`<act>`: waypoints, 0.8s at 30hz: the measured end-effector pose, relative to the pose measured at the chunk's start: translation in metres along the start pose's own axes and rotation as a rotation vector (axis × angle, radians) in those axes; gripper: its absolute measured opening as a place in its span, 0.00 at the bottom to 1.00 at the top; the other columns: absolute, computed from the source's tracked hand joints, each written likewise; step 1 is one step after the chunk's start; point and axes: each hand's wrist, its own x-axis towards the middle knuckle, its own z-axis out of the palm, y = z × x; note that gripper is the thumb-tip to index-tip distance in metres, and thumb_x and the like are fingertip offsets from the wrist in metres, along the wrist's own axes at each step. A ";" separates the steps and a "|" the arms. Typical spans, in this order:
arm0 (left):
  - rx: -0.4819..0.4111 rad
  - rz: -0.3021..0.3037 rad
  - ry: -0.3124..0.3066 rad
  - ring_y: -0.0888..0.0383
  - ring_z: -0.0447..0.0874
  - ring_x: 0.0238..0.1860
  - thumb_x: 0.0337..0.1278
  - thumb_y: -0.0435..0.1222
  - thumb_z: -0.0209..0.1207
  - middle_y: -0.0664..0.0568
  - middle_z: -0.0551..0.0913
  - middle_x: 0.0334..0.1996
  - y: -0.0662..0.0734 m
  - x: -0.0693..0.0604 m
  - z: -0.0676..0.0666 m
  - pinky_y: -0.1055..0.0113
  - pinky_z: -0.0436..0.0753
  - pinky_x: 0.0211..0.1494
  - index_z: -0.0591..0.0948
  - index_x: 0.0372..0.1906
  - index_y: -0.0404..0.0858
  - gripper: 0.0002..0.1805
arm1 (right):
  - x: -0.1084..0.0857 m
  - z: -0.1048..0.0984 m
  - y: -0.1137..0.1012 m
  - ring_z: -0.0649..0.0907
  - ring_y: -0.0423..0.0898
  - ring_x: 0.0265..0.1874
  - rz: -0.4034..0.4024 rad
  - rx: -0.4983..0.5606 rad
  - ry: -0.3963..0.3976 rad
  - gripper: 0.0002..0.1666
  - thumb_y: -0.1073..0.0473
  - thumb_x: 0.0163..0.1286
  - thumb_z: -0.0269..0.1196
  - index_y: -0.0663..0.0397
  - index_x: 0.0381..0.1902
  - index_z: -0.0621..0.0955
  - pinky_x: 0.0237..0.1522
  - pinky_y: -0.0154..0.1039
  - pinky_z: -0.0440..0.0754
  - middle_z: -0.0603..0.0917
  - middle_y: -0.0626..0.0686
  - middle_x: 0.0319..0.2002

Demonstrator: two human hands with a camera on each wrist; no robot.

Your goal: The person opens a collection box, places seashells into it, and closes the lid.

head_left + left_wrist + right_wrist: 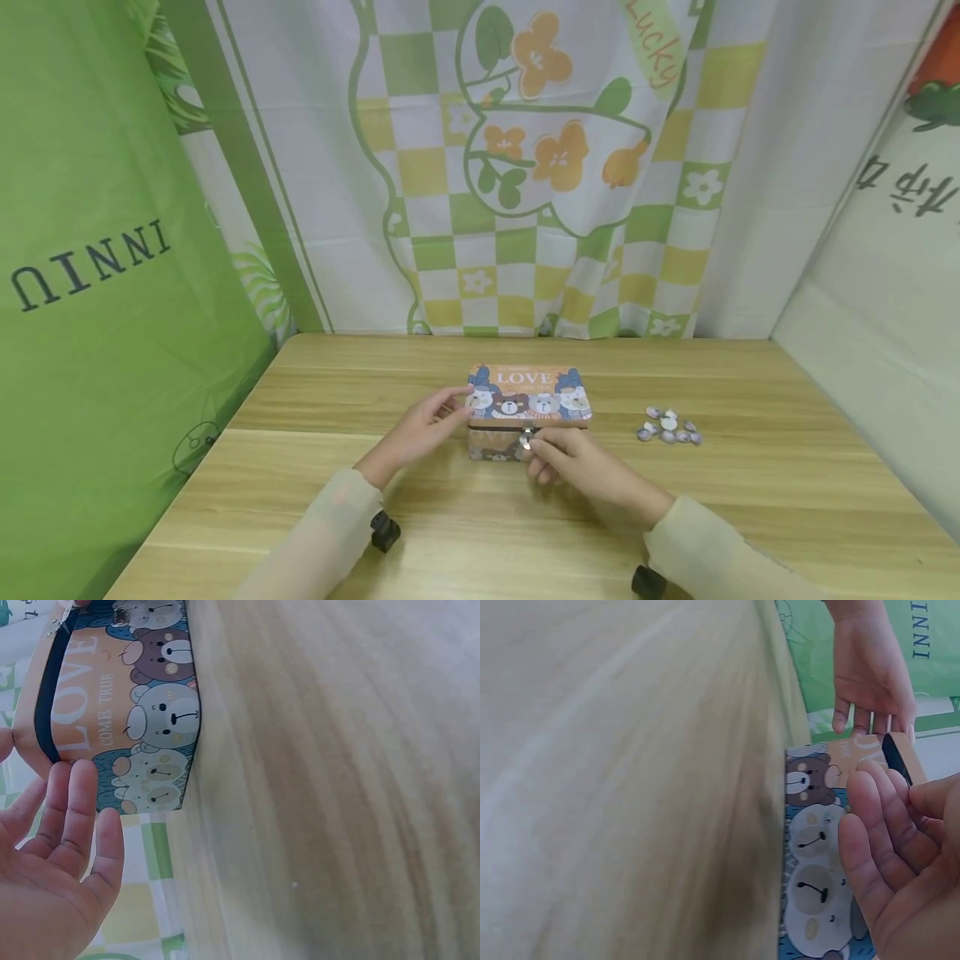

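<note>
A tin box (528, 404) with bears and the word LOVE on it stands on the table, its lid down with a dark band under the lid's edge. My left hand (427, 429) touches the box's left end, fingers mostly extended; the left wrist view shows the fingertips of this hand (67, 862) against the box (161, 712). At the front, my right hand (581, 462) pinches the silver clasp (527, 437) between thumb and index finger. In the right wrist view, that hand's (911, 862) other fingers lie curved before the box (810, 840), hiding the clasp.
Several small purple-and-white shell-like pieces (667, 425) lie on the wooden table (337, 533), to the right of the box. A patterned curtain (525, 275) hangs behind the table, with a green cloth (90, 333) at the left and a pale one (885, 275) at the right.
</note>
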 end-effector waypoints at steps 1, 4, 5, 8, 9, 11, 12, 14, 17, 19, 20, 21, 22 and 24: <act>-0.001 0.004 0.001 0.54 0.78 0.47 0.74 0.50 0.55 0.51 0.80 0.47 0.001 0.000 -0.001 0.59 0.81 0.50 0.73 0.70 0.46 0.26 | 0.000 -0.001 -0.001 0.84 0.49 0.34 0.002 0.009 0.001 0.20 0.54 0.82 0.51 0.64 0.45 0.82 0.38 0.42 0.87 0.85 0.53 0.35; -0.003 0.024 0.005 0.54 0.78 0.47 0.74 0.49 0.54 0.52 0.81 0.47 0.002 0.000 -0.003 0.58 0.81 0.49 0.73 0.70 0.46 0.25 | 0.000 -0.004 -0.005 0.84 0.49 0.35 0.002 0.033 0.005 0.21 0.53 0.82 0.51 0.65 0.46 0.82 0.39 0.42 0.87 0.85 0.54 0.35; -0.003 0.031 0.005 0.54 0.78 0.47 0.74 0.48 0.54 0.52 0.81 0.47 0.003 0.000 -0.003 0.58 0.81 0.50 0.74 0.69 0.47 0.24 | 0.000 -0.004 -0.006 0.84 0.49 0.35 0.003 0.036 0.006 0.21 0.53 0.82 0.51 0.65 0.46 0.82 0.39 0.42 0.87 0.85 0.54 0.35; -0.006 0.055 0.005 0.55 0.79 0.47 0.73 0.44 0.57 0.52 0.81 0.48 0.003 0.000 -0.005 0.58 0.81 0.51 0.74 0.69 0.46 0.24 | 0.001 -0.006 -0.009 0.84 0.49 0.34 -0.015 0.020 0.010 0.21 0.53 0.82 0.50 0.65 0.46 0.81 0.37 0.41 0.87 0.85 0.54 0.35; -0.006 0.062 0.006 0.55 0.79 0.47 0.71 0.42 0.59 0.52 0.81 0.48 0.003 0.000 -0.005 0.58 0.81 0.52 0.74 0.69 0.46 0.24 | 0.002 -0.007 -0.010 0.85 0.48 0.34 -0.029 0.005 0.011 0.21 0.53 0.82 0.50 0.65 0.46 0.81 0.36 0.41 0.87 0.86 0.53 0.35; -0.007 0.074 0.009 0.56 0.80 0.48 0.68 0.39 0.61 0.52 0.81 0.49 0.003 0.000 -0.006 0.59 0.81 0.52 0.73 0.69 0.46 0.26 | 0.003 -0.008 -0.010 0.85 0.48 0.33 -0.043 -0.010 0.013 0.20 0.54 0.82 0.49 0.65 0.46 0.81 0.36 0.41 0.86 0.86 0.54 0.35; -0.004 0.078 0.011 0.56 0.80 0.48 0.67 0.37 0.62 0.53 0.81 0.49 0.003 0.000 -0.006 0.59 0.81 0.53 0.73 0.69 0.46 0.27 | 0.003 -0.009 -0.010 0.85 0.48 0.33 -0.051 -0.010 0.016 0.20 0.54 0.82 0.50 0.66 0.46 0.81 0.36 0.41 0.87 0.86 0.54 0.35; 0.001 0.084 0.019 0.56 0.80 0.48 0.64 0.34 0.63 0.53 0.80 0.49 0.003 0.001 -0.006 0.60 0.82 0.53 0.73 0.69 0.45 0.29 | 0.004 -0.009 -0.011 0.85 0.48 0.33 -0.053 -0.002 0.021 0.19 0.55 0.82 0.50 0.66 0.46 0.81 0.36 0.40 0.87 0.86 0.53 0.35; 0.007 0.102 0.039 0.56 0.81 0.46 0.62 0.32 0.64 0.52 0.80 0.48 0.002 0.003 -0.004 0.61 0.82 0.52 0.74 0.69 0.44 0.29 | 0.004 -0.010 -0.014 0.86 0.48 0.32 -0.046 0.013 0.032 0.18 0.55 0.82 0.51 0.66 0.47 0.81 0.38 0.40 0.87 0.86 0.53 0.35; 0.011 0.107 0.057 0.57 0.81 0.45 0.61 0.32 0.65 0.53 0.81 0.46 0.002 0.004 -0.004 0.61 0.83 0.51 0.75 0.67 0.43 0.28 | 0.003 -0.010 -0.016 0.86 0.49 0.32 -0.043 0.015 0.036 0.19 0.55 0.81 0.52 0.66 0.48 0.81 0.38 0.41 0.87 0.86 0.54 0.35; 0.013 0.108 0.067 0.57 0.82 0.45 0.61 0.32 0.65 0.53 0.81 0.45 0.001 0.005 -0.003 0.61 0.83 0.51 0.76 0.67 0.44 0.28 | 0.003 -0.010 -0.017 0.86 0.50 0.32 -0.043 0.018 0.036 0.19 0.54 0.81 0.52 0.66 0.48 0.81 0.38 0.42 0.88 0.86 0.55 0.35; 0.015 0.108 0.078 0.57 0.82 0.44 0.62 0.32 0.65 0.53 0.81 0.44 0.001 0.005 -0.003 0.62 0.83 0.50 0.77 0.66 0.44 0.27 | 0.002 -0.011 -0.018 0.86 0.50 0.33 -0.042 0.019 0.035 0.19 0.54 0.81 0.52 0.66 0.48 0.81 0.38 0.43 0.88 0.86 0.55 0.36; 0.018 0.106 0.089 0.58 0.82 0.44 0.62 0.32 0.65 0.54 0.82 0.44 0.001 0.006 -0.002 0.62 0.83 0.49 0.77 0.65 0.44 0.26 | 0.002 -0.011 -0.018 0.86 0.51 0.33 -0.043 0.023 0.032 0.19 0.54 0.81 0.52 0.66 0.49 0.81 0.38 0.45 0.88 0.86 0.56 0.36; 0.015 0.101 0.106 0.59 0.82 0.43 0.62 0.32 0.65 0.55 0.82 0.42 0.001 0.006 -0.002 0.63 0.84 0.48 0.78 0.64 0.45 0.25 | 0.000 -0.012 -0.019 0.86 0.54 0.34 -0.046 0.033 0.027 0.20 0.53 0.81 0.52 0.67 0.49 0.80 0.39 0.48 0.87 0.86 0.57 0.36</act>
